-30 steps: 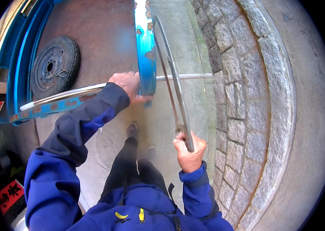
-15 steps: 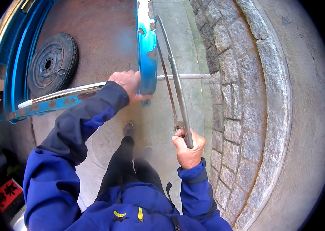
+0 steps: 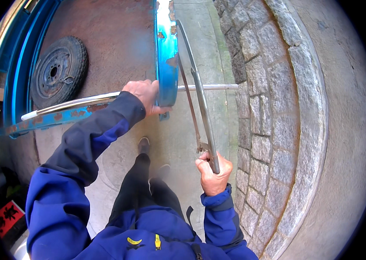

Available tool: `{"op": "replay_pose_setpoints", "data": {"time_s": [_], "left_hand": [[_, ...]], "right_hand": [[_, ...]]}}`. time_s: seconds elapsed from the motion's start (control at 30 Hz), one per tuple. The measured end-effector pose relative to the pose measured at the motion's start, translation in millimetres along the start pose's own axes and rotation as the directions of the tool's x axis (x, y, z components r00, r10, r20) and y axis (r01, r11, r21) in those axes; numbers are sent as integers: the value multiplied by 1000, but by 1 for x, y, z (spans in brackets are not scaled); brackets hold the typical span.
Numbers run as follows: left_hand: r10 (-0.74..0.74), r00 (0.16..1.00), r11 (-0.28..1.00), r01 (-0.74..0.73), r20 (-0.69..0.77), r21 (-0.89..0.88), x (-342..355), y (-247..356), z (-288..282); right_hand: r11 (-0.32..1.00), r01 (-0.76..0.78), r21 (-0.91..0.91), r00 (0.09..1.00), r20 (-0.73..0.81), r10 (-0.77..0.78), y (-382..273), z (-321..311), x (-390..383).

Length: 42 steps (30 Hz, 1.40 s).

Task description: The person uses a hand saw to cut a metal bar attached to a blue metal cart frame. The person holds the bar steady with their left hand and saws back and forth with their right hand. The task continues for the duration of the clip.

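Observation:
My right hand is closed round the handle end of a hacksaw, whose grey bowed frame and thin rusty blade point away from me. Its blade crosses a thin pale metal pipe just right of a blue side panel with peeling paint. My left hand is closed over the pipe where it meets that panel, its thumb stretched along the panel's lower end. The sleeve and hand hide part of the pipe, which reappears at the left as a pale length. Whether the blade bites into the pipe is hard to tell.
A tyre on a wheel rim lies on the rusty cart bed, inside blue rails. A stone block wall curves along the right, near the pipe's end. My feet stand on concrete. Red paper shows lower left.
The hacksaw and my right hand have shifted slightly back toward me. My left hand stays in place on the pipe.

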<state>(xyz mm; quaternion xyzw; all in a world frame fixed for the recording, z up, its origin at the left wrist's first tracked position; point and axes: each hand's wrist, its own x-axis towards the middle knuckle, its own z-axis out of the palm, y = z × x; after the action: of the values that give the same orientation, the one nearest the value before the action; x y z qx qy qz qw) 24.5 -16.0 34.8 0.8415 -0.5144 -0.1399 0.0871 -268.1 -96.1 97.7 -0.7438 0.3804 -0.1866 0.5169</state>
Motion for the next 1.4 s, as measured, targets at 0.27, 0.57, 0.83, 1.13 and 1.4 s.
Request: {"op": "replay_pose_setpoints", "data": {"time_s": [0.27,0.57,0.83,1.13,1.4], "left_hand": [[1,1000,1000,-1,9,-1,-1,-1,2],[0,1000,999,-1,26,33,-1,2,-2],[-23,999,998,21,35,55,-1,0,-1],[-9,1000,1000,9,25,8,-1,4,-3],[-4,1000,999,4,-10,33,-1,-1,2]], "right_hand": [[1000,18,-25,1000,17,-18,8,4,6],[999,2,-34,999,34,-1,-3,3,16],[999,-21,-34,1000,9,21,-3,-1,-3],[999,-14,33,999,31,13,-1,4,21],[997,-74,26,997,24,74,-9,1,6]]}}
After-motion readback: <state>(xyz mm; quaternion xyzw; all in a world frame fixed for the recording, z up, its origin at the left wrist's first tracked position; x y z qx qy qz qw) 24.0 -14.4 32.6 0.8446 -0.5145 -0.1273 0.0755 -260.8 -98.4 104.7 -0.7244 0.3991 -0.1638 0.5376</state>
